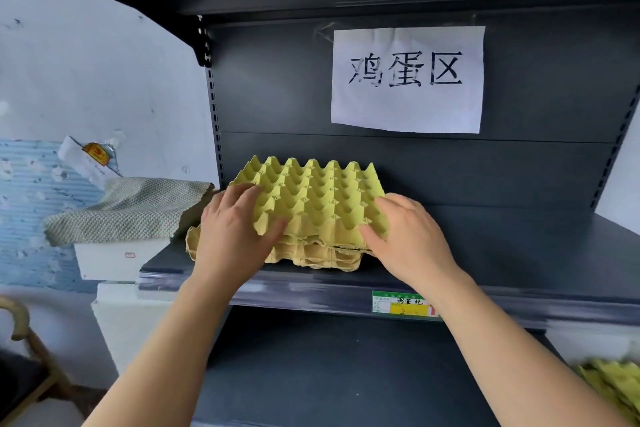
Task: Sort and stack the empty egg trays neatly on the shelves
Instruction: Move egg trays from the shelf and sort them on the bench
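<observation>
In the head view, a yellow-green egg tray [311,198] is seen directly below the paper sign [408,80], on top of a stack of tan egg trays [311,256] that rests on the dark shelf [519,253]. Whether the top tray is fully seated cannot be told. Its left edge is gripped by the left hand [232,232], with the fingers laid over the top and the thumb at the front. Its right edge is gripped the same way by the right hand [408,236]. A price label [403,303] is fixed further below the sign. A woven cloth [128,208] is draped down-left of the sign. More yellow trays [609,388] are seen well down-right of it.
</observation>
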Motion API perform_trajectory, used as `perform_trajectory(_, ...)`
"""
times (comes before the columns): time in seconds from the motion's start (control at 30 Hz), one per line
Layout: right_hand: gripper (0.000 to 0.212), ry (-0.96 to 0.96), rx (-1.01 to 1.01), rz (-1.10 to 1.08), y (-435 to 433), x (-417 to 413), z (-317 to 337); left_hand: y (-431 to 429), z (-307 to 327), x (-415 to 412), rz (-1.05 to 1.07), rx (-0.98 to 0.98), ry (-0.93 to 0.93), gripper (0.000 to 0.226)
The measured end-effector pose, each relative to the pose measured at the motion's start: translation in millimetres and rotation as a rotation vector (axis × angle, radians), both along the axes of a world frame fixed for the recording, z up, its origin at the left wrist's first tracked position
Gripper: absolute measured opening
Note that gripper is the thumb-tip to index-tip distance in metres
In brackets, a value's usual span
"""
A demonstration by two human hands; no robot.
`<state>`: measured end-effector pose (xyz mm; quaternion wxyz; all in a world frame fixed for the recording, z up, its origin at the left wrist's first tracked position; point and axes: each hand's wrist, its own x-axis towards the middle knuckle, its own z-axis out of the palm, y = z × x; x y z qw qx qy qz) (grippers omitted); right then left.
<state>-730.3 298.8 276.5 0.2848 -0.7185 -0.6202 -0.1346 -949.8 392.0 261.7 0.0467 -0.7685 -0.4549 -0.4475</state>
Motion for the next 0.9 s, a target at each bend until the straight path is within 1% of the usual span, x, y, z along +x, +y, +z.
perform_trajectory(0.1, 0.053, -0.037, 0.026, 0.008, -20.3, 9.4, 0.8, -20.8, -0.6, 30.9, -0.077, 0.059, 0.05, 0.058)
perform_trajectory(0.27, 0.053, -0.04, 0.007, -0.062, -69.5, 47.8, -12.8, -61.3, -14.3, 94.1, -0.25, 0.099, 0.095, 0.052)
perform_trajectory(0.37, 0.051, -0.019, 0.0, -0.15, -108.4, 83.6, -26.8, -88.4, -27.2, 141.9, -0.378, 0.076, 0.098, 0.05)
perform_trajectory(0.5, 0.04, 0.016, 0.005, -0.279, -171.2, 141.3, -48.2, -135.5, -46.1, 214.9, -0.528, 0.055, 0.099, 0.044)
perform_trajectory(0.67, 0.031, 0.01, -0.089, -0.432, -261.5, 222.5, -67.5, -209.1, -68.7, 315.9, -0.674, 0.003, 0.12, 0.041)
perform_trajectory(0.77, 0.033, 0.016, -0.109, -0.494, -316.9, 274.8, -80.4, -255.7, -82.2, 380.1, -0.747, -0.017, 0.131, 0.041)
perform_trajectory(0.9, 0.043, 0.047, -0.137, -0.562, -378.0, 342.1, -103.5, -306.5, -107.6, 462.9, -0.83, -0.068, 0.172, 0.043)
